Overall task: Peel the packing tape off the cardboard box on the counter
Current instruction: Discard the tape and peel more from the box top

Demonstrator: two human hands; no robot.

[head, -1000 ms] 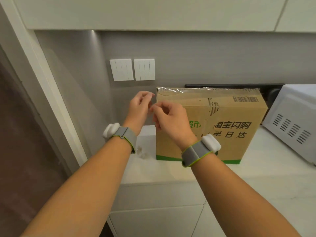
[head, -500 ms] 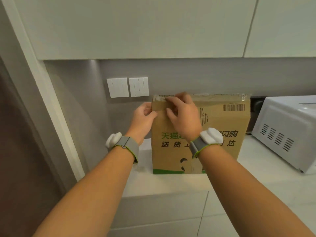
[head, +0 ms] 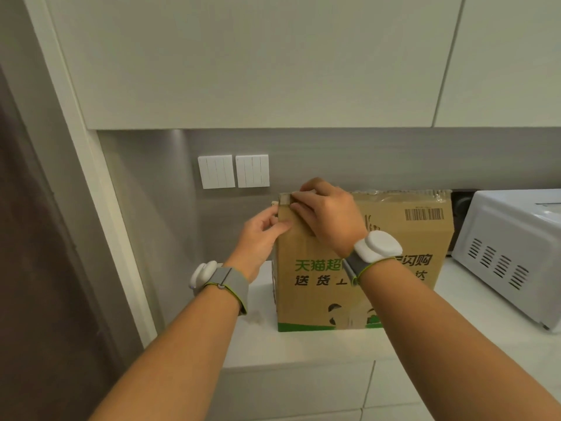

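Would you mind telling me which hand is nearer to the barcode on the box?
Right. The right hand lies on the cardboard box front, directly left of the barcode. The left hand is farther off, at the box's left edge.

I see the cardboard box [head: 364, 268] standing on the table [head: 455, 338], against the back wall. A microwave [head: 513, 253] sits just to its right. Two switch plates [head: 233, 171] hang on the wall up and to the left of the box, beneath the cabinets [head: 258, 62]. My left hand [head: 262, 235] is at the box's left edge, my right hand [head: 326, 214] at its top left corner.
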